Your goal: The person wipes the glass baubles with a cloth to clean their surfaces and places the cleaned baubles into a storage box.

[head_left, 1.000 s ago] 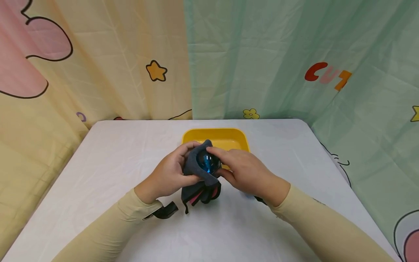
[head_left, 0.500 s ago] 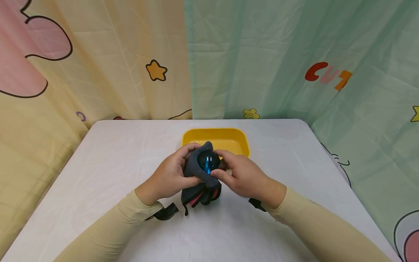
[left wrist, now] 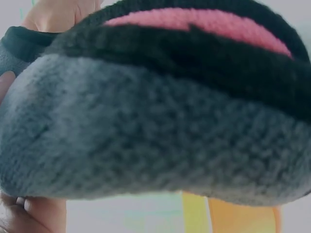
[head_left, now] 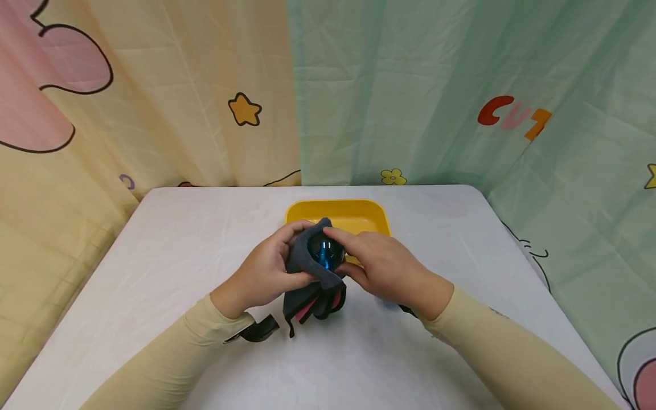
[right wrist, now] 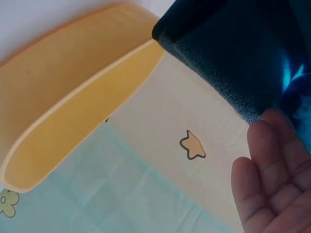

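Observation:
My left hand [head_left: 266,273] grips a grey fleecy cloth [head_left: 302,259] with black edging, folded up round a shiny, dark blue round thing [head_left: 326,251]. Pink and black folds hang below the cloth. From the right, my right hand [head_left: 386,267] pinches the round thing, forefinger over its top and thumb low on its side. In the left wrist view the grey fleece [left wrist: 155,131] fills most of the frame, with a pink strip [left wrist: 204,24] above. Fingers [right wrist: 265,141] of the right hand lie by the cloth's edge in the right wrist view. Most of the round thing is hidden in the cloth.
A yellow tray [head_left: 366,209] stands just behind the hands on a white-covered table [head_left: 205,219]. A small bluish patch [head_left: 385,304] shows under the right wrist. Printed curtains [head_left: 389,102] hang behind and at both sides of the table.
My right thumb rose onto the round thing's front and then dropped back low, the fingers shifting with it; the glints on its surface moved. My left hand stays put on the cloth.

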Demonstrator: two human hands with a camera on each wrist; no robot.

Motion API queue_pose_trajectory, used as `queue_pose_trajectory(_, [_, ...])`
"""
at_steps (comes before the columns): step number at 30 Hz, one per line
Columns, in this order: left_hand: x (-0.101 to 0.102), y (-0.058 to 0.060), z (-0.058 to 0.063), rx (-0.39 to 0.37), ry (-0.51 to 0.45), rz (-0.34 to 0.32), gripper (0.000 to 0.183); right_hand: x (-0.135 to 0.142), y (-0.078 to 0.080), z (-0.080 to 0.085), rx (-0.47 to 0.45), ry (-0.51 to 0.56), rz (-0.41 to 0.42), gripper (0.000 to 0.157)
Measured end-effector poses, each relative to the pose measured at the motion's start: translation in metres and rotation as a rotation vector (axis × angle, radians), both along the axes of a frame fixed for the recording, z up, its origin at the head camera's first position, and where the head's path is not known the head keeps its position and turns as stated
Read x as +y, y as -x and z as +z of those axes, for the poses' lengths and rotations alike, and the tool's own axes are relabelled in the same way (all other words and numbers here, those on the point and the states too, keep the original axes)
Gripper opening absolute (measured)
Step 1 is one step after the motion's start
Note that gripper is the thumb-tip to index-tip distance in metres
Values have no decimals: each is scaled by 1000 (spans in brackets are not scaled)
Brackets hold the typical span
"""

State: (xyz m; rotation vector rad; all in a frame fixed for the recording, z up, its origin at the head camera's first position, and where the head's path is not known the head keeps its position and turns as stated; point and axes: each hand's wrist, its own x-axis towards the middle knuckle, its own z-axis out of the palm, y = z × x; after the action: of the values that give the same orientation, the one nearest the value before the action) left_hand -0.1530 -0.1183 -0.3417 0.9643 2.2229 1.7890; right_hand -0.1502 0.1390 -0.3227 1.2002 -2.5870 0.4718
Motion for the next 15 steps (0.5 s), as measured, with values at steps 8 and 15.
queue_pose_trajectory(8, [3,-2,0,-1,21,11,75,-5,0,-1,-379,127,-96,55])
queue_pose_trajectory(15, [3,0,-5,13,19,11,76,-5,-1,-4,-432,182,-33,70])
